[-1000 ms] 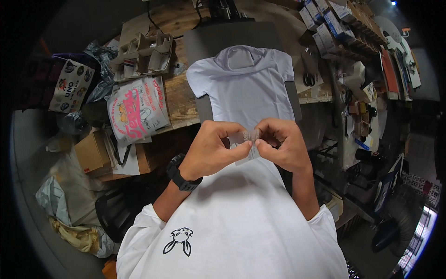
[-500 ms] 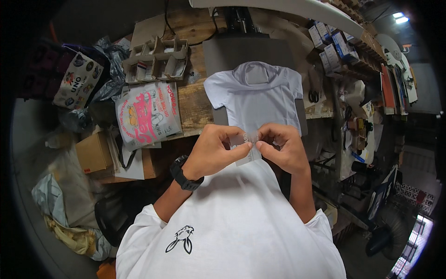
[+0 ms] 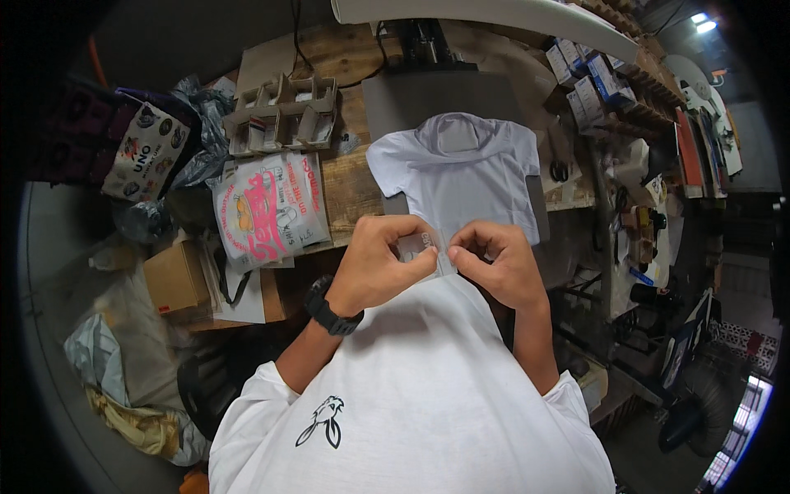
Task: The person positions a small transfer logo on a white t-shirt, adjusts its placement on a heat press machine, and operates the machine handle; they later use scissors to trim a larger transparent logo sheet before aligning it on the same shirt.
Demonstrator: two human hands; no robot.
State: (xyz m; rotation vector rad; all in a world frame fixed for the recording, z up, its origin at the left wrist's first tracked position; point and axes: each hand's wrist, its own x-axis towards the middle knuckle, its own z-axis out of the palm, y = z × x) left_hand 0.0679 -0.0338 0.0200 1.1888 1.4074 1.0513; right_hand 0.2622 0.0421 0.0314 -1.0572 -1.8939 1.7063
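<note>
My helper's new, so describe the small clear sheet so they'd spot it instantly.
Find the pale T-shirt on the dark board. By its near end, the left hand pinches a small sheet, the right hand at its other edge. Unlike the opaque T-shirt, it's see-through with pale lettering.

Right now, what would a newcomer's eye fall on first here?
Probably the pale T-shirt, upper centre, laid over a dark grey board. Near the picture's middle, the left hand and right hand pinch small, translucent printed film between them. Further left, a plastic package with bright pink graphics lies at the front edge of the wooden bench.
</note>
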